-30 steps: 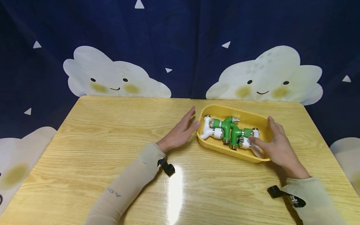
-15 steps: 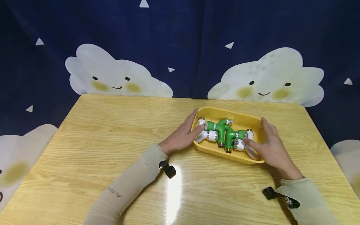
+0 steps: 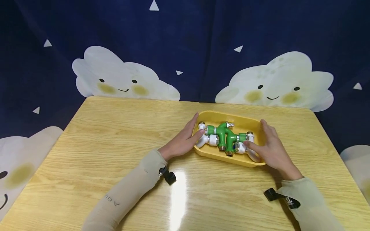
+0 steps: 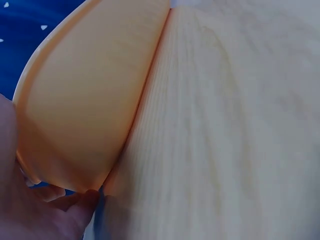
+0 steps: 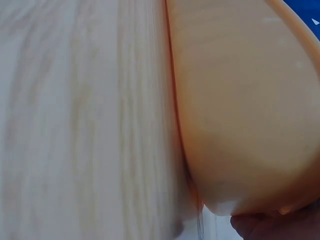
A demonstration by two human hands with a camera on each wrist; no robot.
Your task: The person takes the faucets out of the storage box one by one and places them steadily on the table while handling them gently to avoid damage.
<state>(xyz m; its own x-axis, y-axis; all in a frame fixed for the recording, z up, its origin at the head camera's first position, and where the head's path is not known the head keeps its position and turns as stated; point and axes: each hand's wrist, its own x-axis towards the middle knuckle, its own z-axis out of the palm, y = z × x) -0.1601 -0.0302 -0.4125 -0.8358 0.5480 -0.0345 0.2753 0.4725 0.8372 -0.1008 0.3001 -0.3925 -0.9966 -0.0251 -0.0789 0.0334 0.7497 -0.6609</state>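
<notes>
A yellow plastic tub [image 3: 222,157] stands on the wooden table in the head view, tilted slightly across it. My left hand [image 3: 179,141] grips its left end, thumb over the rim and fingers outside. At the other end my right hand [image 3: 276,152] holds the tub the same way, its thumb reaching inside. Two green taps [image 3: 222,133] lie side by side in the middle of the tub. A white tap [image 3: 203,140] lies at the left, partly behind my thumb, and another white tap [image 3: 252,154] at the right. Both wrist views show the tub's outer wall [image 4: 75,95] and some fingertips.
The wooden table [image 3: 115,128] extends on both sides of the tub, with a bright glare strip in front. Behind its far edge hangs a dark blue curtain [image 3: 196,48] printed with white clouds. Black wrist cameras [image 3: 167,175] sit on both sleeves.
The tub has slid left along the table with my right hand on it. My left hand, first just beside the tub's left end, now grips it with the thumb over the rim.
</notes>
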